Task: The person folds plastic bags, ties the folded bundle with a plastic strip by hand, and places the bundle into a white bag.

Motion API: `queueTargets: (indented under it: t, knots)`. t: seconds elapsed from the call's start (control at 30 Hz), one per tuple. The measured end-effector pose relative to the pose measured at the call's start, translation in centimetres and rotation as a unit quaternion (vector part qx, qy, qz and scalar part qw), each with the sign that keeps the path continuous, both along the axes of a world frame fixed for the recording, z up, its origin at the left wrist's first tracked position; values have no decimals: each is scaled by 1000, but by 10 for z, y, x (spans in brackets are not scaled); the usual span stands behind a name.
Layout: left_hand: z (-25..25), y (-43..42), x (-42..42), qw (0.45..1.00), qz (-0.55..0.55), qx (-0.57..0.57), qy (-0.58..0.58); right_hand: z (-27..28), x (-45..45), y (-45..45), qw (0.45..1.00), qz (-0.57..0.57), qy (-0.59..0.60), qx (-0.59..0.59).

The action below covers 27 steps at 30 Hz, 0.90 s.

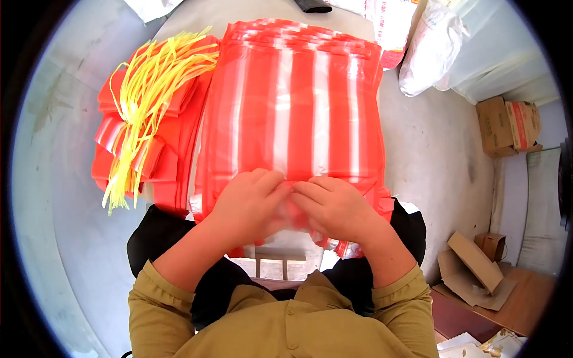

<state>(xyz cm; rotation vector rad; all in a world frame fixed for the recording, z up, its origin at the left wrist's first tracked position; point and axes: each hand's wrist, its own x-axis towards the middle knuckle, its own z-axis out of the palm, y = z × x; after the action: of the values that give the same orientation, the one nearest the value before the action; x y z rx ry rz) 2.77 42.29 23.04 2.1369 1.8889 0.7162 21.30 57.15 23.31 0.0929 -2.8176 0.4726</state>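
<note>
A thick stack of red plastic bags with white stripes (301,110) lies spread in front of me, its near edge hanging toward my lap. My left hand (253,200) and my right hand (334,206) meet at the middle of that edge, fingers curled and pinching the red film. The plastic between the two hands is bunched and partly blurred, and my fingertips are mostly hidden. Left of the stack, folded red bags (170,164) are piled up. A bunch of yellow plastic strips (146,95) is draped over them.
A white sack (433,45) stands at the back right. Along the right wall sits a cardboard box (507,126); an opened carton (474,274) lies lower down on a brown surface (531,298). A black object (313,6) is at the far edge. My black-clad knees flank the stack.
</note>
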Motion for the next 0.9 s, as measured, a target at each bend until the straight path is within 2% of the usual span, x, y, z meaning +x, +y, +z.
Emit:
queueTargets:
  t: [0.13,0.37,0.53,0.63,0.9]
  knots:
    - [-4,-4,-1,999,-9,14,46,7,1,-1,1000,-25,-13,-10]
    - [-6,-6,-6,999,3,27,19,17,4,0,998,-62,-24,5]
    - [9,-11,-9,999,19,1,28,17,5,4,995,-79,-29,-49]
    - [6,-15,-10,998,32,51,33,16,5,7,993,-84,-27,-79]
    - [8,-29,-33,998,55,39,22,21,5,12,985,-111,-46,-125]
